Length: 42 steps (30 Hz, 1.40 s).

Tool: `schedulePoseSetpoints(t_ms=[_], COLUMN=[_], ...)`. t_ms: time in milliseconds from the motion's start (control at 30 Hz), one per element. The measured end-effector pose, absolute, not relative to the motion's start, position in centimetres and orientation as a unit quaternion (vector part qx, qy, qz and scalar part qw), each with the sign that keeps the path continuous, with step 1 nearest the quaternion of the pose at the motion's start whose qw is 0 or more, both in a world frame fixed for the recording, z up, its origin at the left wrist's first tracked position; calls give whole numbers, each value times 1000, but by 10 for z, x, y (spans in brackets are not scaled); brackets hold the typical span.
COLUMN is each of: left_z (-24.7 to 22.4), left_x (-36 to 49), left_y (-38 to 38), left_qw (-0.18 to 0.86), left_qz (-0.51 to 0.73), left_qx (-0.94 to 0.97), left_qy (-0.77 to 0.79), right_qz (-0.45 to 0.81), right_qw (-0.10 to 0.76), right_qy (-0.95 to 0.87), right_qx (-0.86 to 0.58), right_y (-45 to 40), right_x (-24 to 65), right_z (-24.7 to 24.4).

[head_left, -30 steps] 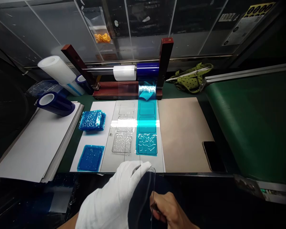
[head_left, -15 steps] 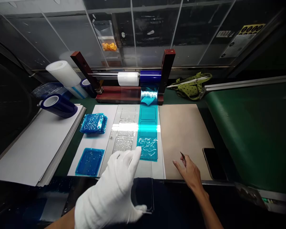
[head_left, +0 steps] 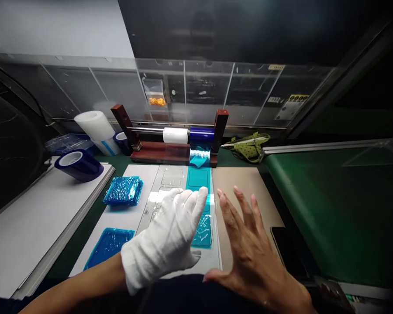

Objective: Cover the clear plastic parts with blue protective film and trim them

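Having moved left, the right hand [head_left: 252, 244] spreads its fingers apart beside the gloved left hand [head_left: 168, 233], which is clamped on a clear plate [head_left: 207, 229] barely visible over the partly hidden blue film [head_left: 198, 178].

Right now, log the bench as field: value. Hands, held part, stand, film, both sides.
left hand: white glove, fingers and thumb on held part
right hand: bare, open, fingers spread
held part: clear panel, partly hidden by glove
stand: white roll and blue roll on rod
film strip: runs down from blue roll
left side: blue stack, flat blue piece
right side: phone, green pouch
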State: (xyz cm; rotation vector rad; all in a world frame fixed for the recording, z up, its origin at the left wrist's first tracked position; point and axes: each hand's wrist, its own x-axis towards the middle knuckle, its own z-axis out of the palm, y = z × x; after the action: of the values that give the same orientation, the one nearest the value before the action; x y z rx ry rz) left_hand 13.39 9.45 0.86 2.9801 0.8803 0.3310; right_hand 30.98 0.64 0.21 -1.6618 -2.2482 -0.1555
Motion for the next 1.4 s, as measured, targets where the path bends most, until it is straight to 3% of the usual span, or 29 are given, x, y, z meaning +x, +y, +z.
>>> schedulePoseSetpoints(t_ms=[200,400,500,800,1400], left_z=[61,138,169,220,231], left_x=[147,145,140,140,128], left_y=[119,164,185,195,156], left_qw=[-114,-337,-401,-426,-389], left_qz=[178,280,363,522,578], left_qx=[941,864,810,707,675], left_qy=[265,247,226,215,242], right_qz=[-170,-332,-417,-539,-525], right_qw=[197,250,254,273,345], right_qy=[-791,-758,-732,-644,-616], right_qx=[-553,-503,-476,-470,-475], right_y=[51,91,100,84,48], right_x=[321,357,372,373,364], right_z=[34,122,162,225,234])
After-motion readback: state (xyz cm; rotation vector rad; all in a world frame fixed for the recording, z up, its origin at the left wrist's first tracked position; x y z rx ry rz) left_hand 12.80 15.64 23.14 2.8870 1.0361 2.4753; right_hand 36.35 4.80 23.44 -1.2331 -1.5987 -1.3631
